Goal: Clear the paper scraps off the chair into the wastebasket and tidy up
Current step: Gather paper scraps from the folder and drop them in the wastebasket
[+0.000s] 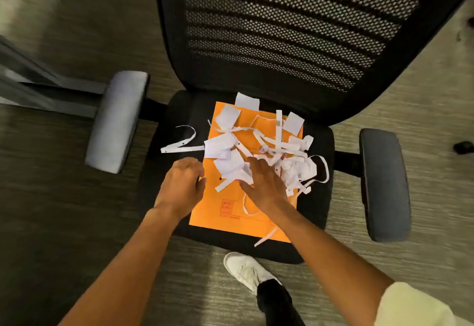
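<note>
A black office chair [318, 213] faces me, its seat covered by an orange envelope [218, 213]. White paper scraps [225, 143] lie piled on the envelope, squares at the back, strips and crumpled bits at the right. One curled strip [183, 143] lies on the bare seat to the left. My left hand [180, 187] rests at the envelope's left edge with fingers curled under; what it holds is hidden. My right hand [264, 184] lies flat, fingers spread, on the scraps in the middle. No wastebasket is in view.
Two padded armrests [116, 120] [384, 184] flank the seat, and the mesh backrest [282, 30] rises behind it. A grey metal frame [38, 87] stands at the left. My white shoe [246, 272] is on the carpet just before the seat. A small dark object [463, 147] lies far right.
</note>
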A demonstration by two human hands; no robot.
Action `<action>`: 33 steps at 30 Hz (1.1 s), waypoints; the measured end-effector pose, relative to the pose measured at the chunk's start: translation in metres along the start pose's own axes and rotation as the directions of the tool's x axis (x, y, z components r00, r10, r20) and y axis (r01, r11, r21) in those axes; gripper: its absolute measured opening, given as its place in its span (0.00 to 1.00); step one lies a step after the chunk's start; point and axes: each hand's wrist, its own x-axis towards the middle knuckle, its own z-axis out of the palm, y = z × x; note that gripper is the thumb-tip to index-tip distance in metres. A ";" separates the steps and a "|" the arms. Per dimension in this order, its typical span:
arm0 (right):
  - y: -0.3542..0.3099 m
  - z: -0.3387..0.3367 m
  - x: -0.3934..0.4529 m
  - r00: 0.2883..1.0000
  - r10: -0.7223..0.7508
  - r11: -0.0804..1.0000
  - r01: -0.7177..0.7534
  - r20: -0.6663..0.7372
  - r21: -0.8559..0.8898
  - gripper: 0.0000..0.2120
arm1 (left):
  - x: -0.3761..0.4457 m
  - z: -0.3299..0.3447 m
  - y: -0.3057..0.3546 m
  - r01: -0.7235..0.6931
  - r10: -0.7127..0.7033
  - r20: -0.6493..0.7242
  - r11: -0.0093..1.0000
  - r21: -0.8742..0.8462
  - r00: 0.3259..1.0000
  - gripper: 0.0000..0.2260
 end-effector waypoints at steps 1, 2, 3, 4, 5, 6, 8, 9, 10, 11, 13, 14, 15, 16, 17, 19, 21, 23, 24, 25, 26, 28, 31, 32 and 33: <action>-0.001 0.004 0.004 1.000 -0.002 1.000 0.002 -0.008 -0.009 0.26 | 0.007 0.004 0.000 0.004 -0.004 0.002 1.000 0.005 1.000 0.05; -0.001 0.007 0.008 1.000 0.007 1.000 -0.008 -0.027 -0.011 0.26 | 0.014 0.006 0.000 0.019 -0.019 -0.008 1.000 0.008 1.000 0.06; -0.002 0.011 0.012 0.999 0.009 1.000 -0.010 -0.043 -0.016 0.25 | 0.020 0.009 0.000 0.020 -0.020 -0.013 1.000 0.023 1.000 0.07; -0.003 0.014 0.013 0.999 0.017 1.000 -0.018 -0.050 -0.013 0.25 | 0.026 0.010 0.003 0.021 -0.021 -0.005 0.999 0.049 1.000 0.08; -0.003 0.015 0.015 0.998 0.030 1.000 -0.030 -0.057 0.001 0.24 | 0.033 0.014 0.005 0.008 -0.008 0.002 0.997 0.075 1.000 0.08; -0.003 0.017 0.016 0.997 0.036 0.999 -0.035 -0.064 0.019 0.24 | 0.039 0.018 0.006 -0.009 0.008 0.011 0.995 0.103 1.000 0.09; -0.002 0.018 0.014 0.996 0.041 0.997 -0.036 -0.078 0.061 0.25 | 0.052 0.025 0.008 -0.032 0.029 0.018 0.989 0.145 0.999 0.10; -0.003 0.018 0.010 0.996 0.037 0.996 -0.030 -0.077 0.088 0.25 | 0.057 0.028 0.009 -0.034 0.032 0.018 0.986 0.164 0.999 0.11; -0.003 0.018 0.006 0.996 0.028 0.992 -0.018 -0.080 0.123 0.24 | 0.062 0.031 0.010 -0.033 0.031 0.015 0.984 0.177 0.999 0.11; -0.003 0.018 0.000 0.996 0.016 0.986 -0.002 -0.084 0.168 0.23 | 0.067 0.035 0.011 -0.026 0.025 0.011 0.982 0.187 1.000 0.12; 0.000 0.017 -0.014 0.995 -0.015 0.967 0.040 -0.099 0.251 0.21 | 0.076 0.041 0.014 -0.009 0.006 0.013 0.979 0.203 1.000 0.14; 0.001 0.018 -0.023 0.993 -0.026 0.957 0.058 -0.113 0.283 0.21 | 0.079 0.043 0.015 -0.002 0.000 0.009 0.978 0.209 1.000 0.15; 0.005 0.017 -0.031 0.992 -0.026 0.949 0.064 -0.126 0.309 0.20 | 0.083 0.046 0.016 -0.004 0.002 0.006 0.977 0.214 1.000 0.16; 0.010 0.018 -0.039 0.990 -0.016 0.940 0.062 -0.137 0.335 0.18 | 0.086 0.048 0.017 -0.011 0.011 0.002 0.976 0.219 1.000 0.16; 0.014 0.019 -0.047 0.989 0.000 0.933 0.054 -0.149 0.356 0.17 | 0.089 0.050 0.019 -0.019 0.018 0.004 0.973 0.229 1.000 0.17; 0.023 0.019 -0.058 0.983 0.038 0.924 0.034 -0.179 0.382 0.14 | 0.094 0.053 0.021 -0.021 0.021 0.004 0.967 0.255 1.000 0.17; 0.032 0.019 -0.065 0.972 0.081 0.911 0.018 -0.221 0.413 0.12 | 0.097 0.056 0.023 -0.012 0.014 -0.005 0.959 0.284 1.000 0.19; 0.039 0.018 -0.067 0.963 0.120 0.902 -0.005 -0.240 0.431 0.11 | 0.098 0.058 0.025 -0.007 0.013 -0.016 0.951 0.308 1.000 0.20; 0.042 0.018 -0.066 0.962 0.134 0.898 -0.017 -0.237 0.440 0.11 | 0.098 0.058 0.026 -0.008 0.015 -0.021 0.949 0.314 1.000 0.21; 0.045 0.017 -0.065 0.962 0.142 0.895 -0.025 -0.233 0.444 0.11 | 0.097 0.059 0.026 -0.010 0.019 -0.024 0.947 0.321 1.000 0.20; 0.046 0.016 -0.063 0.963 0.143 0.896 -0.028 -0.227 0.444 0.11 | 0.096 0.058 0.027 -0.013 0.023 -0.026 0.945 0.326 0.999 0.19; 0.047 0.015 -0.058 0.966 0.132 0.903 -0.023 -0.225 0.430 0.10 | 0.093 0.057 0.026 -0.019 0.032 -0.035 0.943 0.332 0.999 0.17; 0.044 0.014 -0.047 0.967 0.111 0.911 -0.008 -0.228 0.412 0.10 | 0.086 0.053 0.024 -0.024 0.043 -0.048 0.940 0.340 0.998 0.14; 0.042 0.014 -0.042 0.968 0.111 0.908 -0.007 -0.224 0.419 0.09 | 0.082 0.051 0.022 -0.021 0.042 -0.054 0.943 0.331 0.998 0.13; 0.039 0.015 -0.037 0.970 0.113 0.906 -0.010 -0.218 0.424 0.09 | 0.079 0.049 0.020 -0.018 0.038 -0.058 0.949 0.316 0.998 0.13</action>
